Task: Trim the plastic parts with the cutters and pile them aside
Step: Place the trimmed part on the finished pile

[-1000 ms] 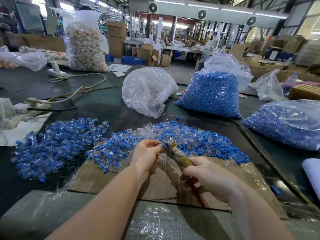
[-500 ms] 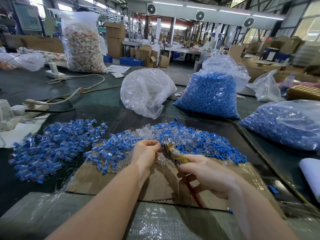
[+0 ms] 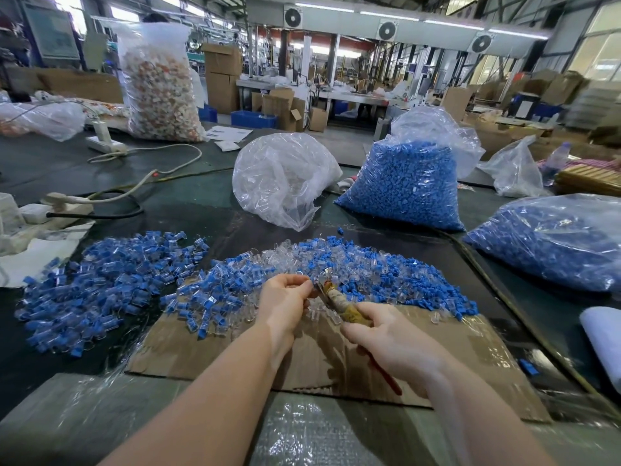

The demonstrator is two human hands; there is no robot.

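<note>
A factory hall with cardboard boxes, ceiling fans and strip lights lies behind a dark green worktable [image 3: 188, 210]. A flattened cardboard sheet [image 3: 453, 358] sits at the table's near edge. Toward the left edge lies a pile of blue-and-clear parts [image 3: 100, 284]; a second heap of plastic parts [image 3: 396, 274] covers the cardboard's far edge. Three bags of blue pieces and clear ones stand toward the far and right edges. The left hand [image 3: 285, 302] pinches a small clear part [image 3: 300, 274] (barely discernible). The right hand [image 3: 393, 344] grips the cutters [image 3: 339, 302], their long axis running from near right to far left, tip at the part.
</note>
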